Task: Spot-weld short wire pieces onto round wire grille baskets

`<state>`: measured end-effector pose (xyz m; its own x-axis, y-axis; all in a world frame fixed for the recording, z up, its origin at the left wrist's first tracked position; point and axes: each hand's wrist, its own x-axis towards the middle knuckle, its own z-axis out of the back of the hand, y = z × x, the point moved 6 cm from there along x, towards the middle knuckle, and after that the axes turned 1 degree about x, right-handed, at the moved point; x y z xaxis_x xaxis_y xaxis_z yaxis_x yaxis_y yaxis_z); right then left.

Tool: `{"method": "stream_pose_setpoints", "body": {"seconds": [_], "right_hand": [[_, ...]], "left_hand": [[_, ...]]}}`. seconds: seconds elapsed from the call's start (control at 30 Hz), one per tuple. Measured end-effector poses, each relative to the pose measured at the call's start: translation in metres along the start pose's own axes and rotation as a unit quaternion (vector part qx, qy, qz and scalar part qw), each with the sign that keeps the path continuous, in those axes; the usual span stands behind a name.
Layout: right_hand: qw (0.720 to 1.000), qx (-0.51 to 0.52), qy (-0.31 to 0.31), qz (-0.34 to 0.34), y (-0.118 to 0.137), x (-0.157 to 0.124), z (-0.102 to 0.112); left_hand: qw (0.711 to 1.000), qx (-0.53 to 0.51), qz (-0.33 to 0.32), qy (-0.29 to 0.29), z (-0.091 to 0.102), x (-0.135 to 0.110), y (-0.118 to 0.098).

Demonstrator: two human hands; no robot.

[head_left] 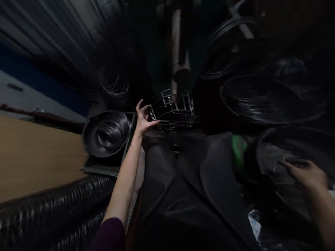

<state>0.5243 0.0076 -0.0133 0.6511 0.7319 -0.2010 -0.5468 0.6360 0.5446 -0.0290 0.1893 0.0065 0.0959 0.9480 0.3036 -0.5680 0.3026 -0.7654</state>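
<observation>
My left hand (144, 116) reaches forward to a round wire cage (172, 111) and pinches its left edge with thumb and fingers. My right hand (306, 172) lies at the lower right, fingers stretched flat on a dark round tray (272, 157) that holds thin wire. Black cloth over my lap (188, 188) fills the middle between the two arms. The scene is dim and the wire under the right hand is blurred.
A black bowl with a coil of wire (106, 134) sits on a dark box at the left, beside a tan board (34, 157). Large wire coils (261, 96) hang at the right. Ribbed black hose (52, 209) lies at the lower left. A green patch (238, 153) shows by the tray.
</observation>
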Motion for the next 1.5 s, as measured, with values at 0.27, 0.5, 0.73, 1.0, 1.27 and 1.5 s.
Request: {"method": "stream_pose_setpoints", "body": {"seconds": [0.27, 0.5, 0.73, 1.0, 1.27, 1.5], "right_hand": [[0.912, 0.282, 0.296, 0.027, 0.157, -0.096, -0.045], [0.87, 0.144, 0.38, 0.278, 0.264, -0.133, -0.105], [0.762, -0.265, 0.15, 0.572, 0.29, -0.163, -0.121], [0.675, -0.309, 0.038, 0.67, 0.295, -0.167, -0.12], [0.669, -0.299, 0.028, 0.68, 0.307, -0.153, -0.119], [0.679, -0.288, 0.023, 0.675, 0.315, -0.147, -0.119]], "left_hand": [[0.985, 0.092, -0.138, 0.046, 0.004, -0.019, -0.085], [0.972, 0.153, -0.148, 0.101, -0.015, -0.019, -0.112], [0.977, 0.127, -0.133, 0.105, -0.013, -0.028, -0.109], [0.994, 0.052, -0.069, 0.073, -0.016, -0.022, -0.095], [0.994, 0.042, -0.073, 0.073, -0.019, -0.006, -0.09], [0.994, 0.047, -0.077, 0.059, -0.016, 0.005, -0.089]]}}
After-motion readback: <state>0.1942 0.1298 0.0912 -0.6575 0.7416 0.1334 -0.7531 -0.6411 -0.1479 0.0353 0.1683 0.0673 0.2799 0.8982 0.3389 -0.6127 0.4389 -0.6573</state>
